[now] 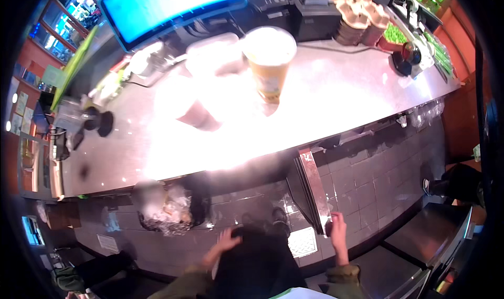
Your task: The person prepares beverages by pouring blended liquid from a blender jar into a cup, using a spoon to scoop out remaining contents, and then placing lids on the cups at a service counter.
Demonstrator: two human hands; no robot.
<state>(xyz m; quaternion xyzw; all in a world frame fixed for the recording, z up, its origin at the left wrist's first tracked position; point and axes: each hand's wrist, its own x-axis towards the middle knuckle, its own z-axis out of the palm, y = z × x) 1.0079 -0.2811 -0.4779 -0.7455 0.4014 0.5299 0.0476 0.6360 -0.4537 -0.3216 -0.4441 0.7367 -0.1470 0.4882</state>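
My right hand (338, 228) touches the front end of a pulled-out drawer (315, 180) below the counter; its fingertips lie at the drawer's edge. My left hand (228, 243) hangs low in front of my dark clothing, fingers somewhat spread, holding nothing that I can see. On the glaring metal counter (346, 90) stands a tall yellow and white cup (271, 62) with a pale top. Left of the cup is a whitish container (214, 52), washed out by the light. What the drawer holds is hidden.
Cup carriers of moulded pulp (352, 17) are stacked at the counter's back right, near a lit monitor (173, 9) and black machines. A lined waste bin (173, 208) stands below the counter. Other people show at the lower left (94, 273) and far right (453, 182).
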